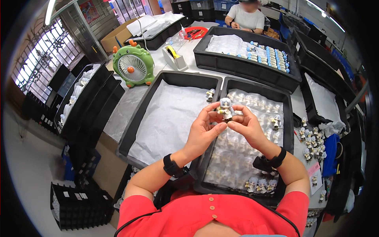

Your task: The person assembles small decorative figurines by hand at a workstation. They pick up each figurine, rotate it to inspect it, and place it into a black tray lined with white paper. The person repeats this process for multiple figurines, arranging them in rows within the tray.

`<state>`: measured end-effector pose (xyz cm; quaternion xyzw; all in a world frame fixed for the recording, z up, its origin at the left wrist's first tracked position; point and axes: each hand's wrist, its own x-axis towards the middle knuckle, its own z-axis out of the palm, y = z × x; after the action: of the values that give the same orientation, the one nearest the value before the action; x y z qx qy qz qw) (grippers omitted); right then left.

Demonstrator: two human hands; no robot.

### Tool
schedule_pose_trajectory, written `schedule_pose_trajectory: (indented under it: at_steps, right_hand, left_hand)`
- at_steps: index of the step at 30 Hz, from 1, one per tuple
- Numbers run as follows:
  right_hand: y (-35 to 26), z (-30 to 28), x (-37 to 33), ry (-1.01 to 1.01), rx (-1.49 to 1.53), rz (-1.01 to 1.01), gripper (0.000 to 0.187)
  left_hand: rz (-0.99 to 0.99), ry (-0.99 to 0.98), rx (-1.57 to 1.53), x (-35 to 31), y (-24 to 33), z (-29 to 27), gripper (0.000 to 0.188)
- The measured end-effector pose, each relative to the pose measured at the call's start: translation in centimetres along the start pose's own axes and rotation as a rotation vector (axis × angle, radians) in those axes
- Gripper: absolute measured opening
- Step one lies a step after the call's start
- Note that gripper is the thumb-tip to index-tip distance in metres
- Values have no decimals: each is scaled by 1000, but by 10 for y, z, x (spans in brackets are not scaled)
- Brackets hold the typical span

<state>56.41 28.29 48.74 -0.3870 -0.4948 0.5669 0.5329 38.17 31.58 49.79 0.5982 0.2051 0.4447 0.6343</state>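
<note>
Both my hands hold one small figurine [225, 108] upright, above the wall between two black trays. It has pale silvery hair, a white outfit and a yellowish part at one side. My left hand [206, 125] grips it from the left, and my right hand [245, 123] closes on it from the right, thumbs near its base. Beneath my left hand lies the left tray [132, 118], lined with white sheet, with a single figurine [210, 94] at its far right corner. Rows of similar figurines under a translucent sheet fill the right tray [289, 118]; one figurine [276, 122] lies on top.
A green animal-shaped fan [134, 65] and a tape dispenser [175, 58] stand beyond the left tray. Farther back is a tray of blue-topped pieces [252, 71]. Loose figurines [314, 142] cluster at the right. Stacked black trays [85, 98] flank the left. A person [245, 17] sits across the table.
</note>
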Motion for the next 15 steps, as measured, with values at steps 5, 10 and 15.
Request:
schedule_pose_trajectory:
  at_steps: [5,10,15]
  right_hand:
    - [12,11,-5,12,-260,-136,46]
    - [-9,1,-7,118,-234,-169,45]
    - [-23,-11,8,225,-188,-277,33]
  left_hand:
    - [-186,65,-22,7,2,1,40]
    - [-110,154,152,72,-9,-34,32]
    - [-375,421,446,144,-82,-133,34]
